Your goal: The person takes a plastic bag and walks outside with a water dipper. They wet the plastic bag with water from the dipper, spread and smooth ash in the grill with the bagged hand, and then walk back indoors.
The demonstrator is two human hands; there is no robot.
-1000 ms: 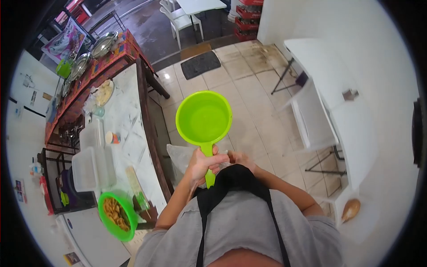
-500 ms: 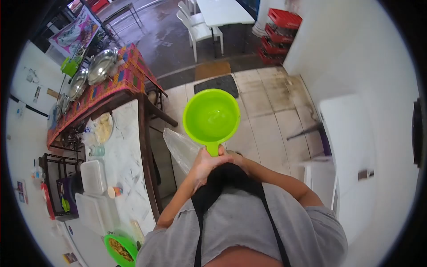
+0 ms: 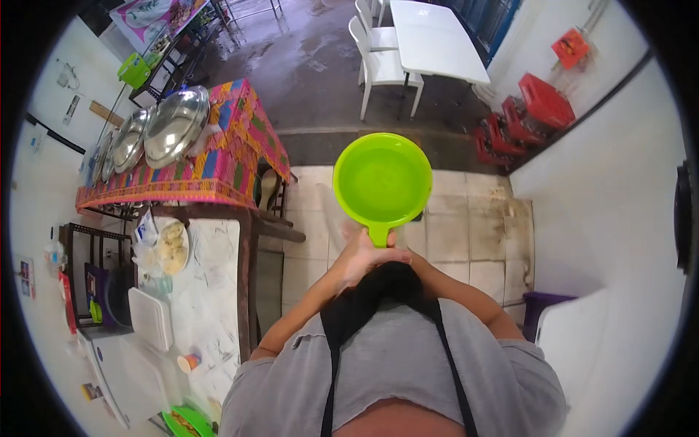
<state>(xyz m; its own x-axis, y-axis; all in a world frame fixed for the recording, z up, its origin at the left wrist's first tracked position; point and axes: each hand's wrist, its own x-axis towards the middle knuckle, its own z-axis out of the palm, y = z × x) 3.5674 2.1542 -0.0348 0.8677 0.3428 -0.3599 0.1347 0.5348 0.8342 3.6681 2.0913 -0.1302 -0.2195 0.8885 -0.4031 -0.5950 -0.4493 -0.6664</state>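
Note:
A lime-green plastic dipper [image 3: 381,182] is held out in front of my body, bowl facing up, with what looks like clear liquid in it. My left hand [image 3: 360,258] is closed around its short handle. Close against it, my right hand [image 3: 397,252] also grips the handle area; most of its fingers are hidden behind the left hand and the black apron. A clear plastic bag [image 3: 333,218] shows faintly beside the left hand, and I cannot make out how it is held.
To my left, a marble-topped counter [image 3: 211,291] bears a plate of pale food [image 3: 173,247], a white lidded container [image 3: 151,319] and a paper cup [image 3: 188,363]. Metal serving dishes [image 3: 177,127] stand on a patterned cloth. Ahead are a white table [image 3: 437,36], chairs and red crates [image 3: 545,102].
My view has turned left and shifted forward, so the doorway and the cloth-covered table look nearer. The dipper stays in both hands and appears a little farther right.

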